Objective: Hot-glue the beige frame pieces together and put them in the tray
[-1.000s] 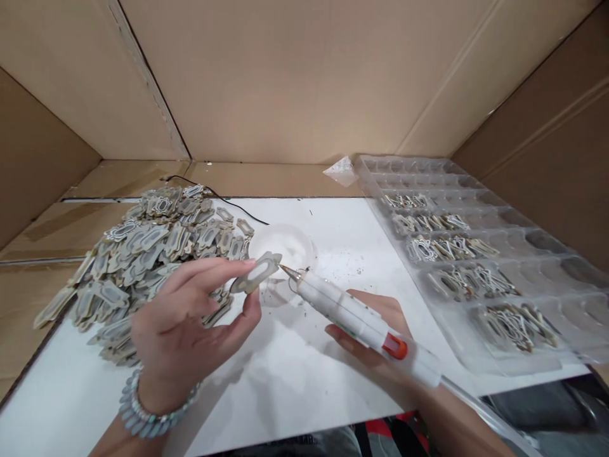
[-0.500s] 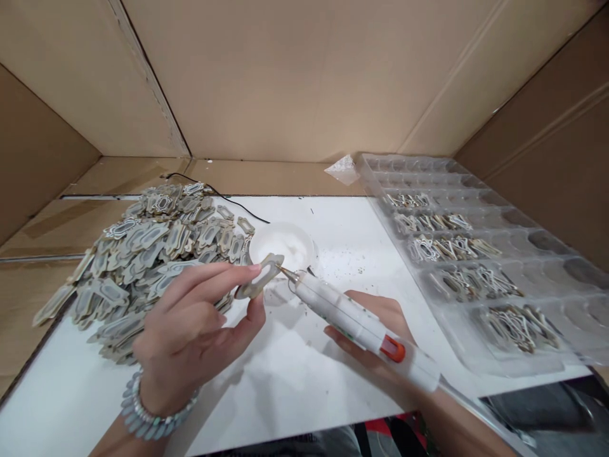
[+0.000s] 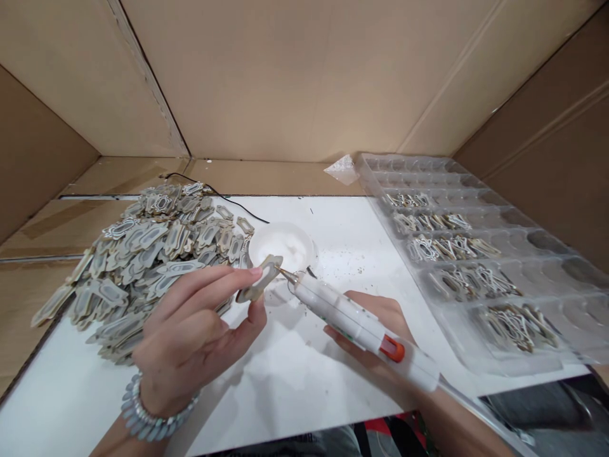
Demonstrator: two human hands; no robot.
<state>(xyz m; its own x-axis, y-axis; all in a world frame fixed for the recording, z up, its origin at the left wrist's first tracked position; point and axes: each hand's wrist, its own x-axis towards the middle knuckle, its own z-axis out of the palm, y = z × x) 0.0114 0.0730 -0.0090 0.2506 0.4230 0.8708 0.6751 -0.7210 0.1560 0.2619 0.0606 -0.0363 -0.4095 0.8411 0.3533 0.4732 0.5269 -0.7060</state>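
My left hand (image 3: 197, 324), wearing a beaded bracelet (image 3: 155, 412), pinches a small flat grey frame-shaped piece (image 3: 261, 278) between thumb and fingers, tilted up. Wrapped around a white pen-shaped power tool (image 3: 347, 311) with a red switch (image 3: 392, 348) is my right hand (image 3: 380, 314). The tool's thin pointed metal tip (image 3: 285, 273) meets or nearly meets the right end of the piece. Behind them stands a white round bowl (image 3: 299, 241), partly hidden by the left hand and the piece.
A large pile of similar frame pieces (image 3: 143, 247) lies at the left. On the right, a clear compartment tray (image 3: 442, 317) holds several rows of thin frames. Crumbs (image 3: 349, 271) dot the white tabletop, a black cable (image 3: 238, 206) crosses the back, and cardboard walls (image 3: 285, 82) surround the table.
Almost nothing differs. The piece in my left hand has shifted very slightly, and the tool's tip stays at its right end.
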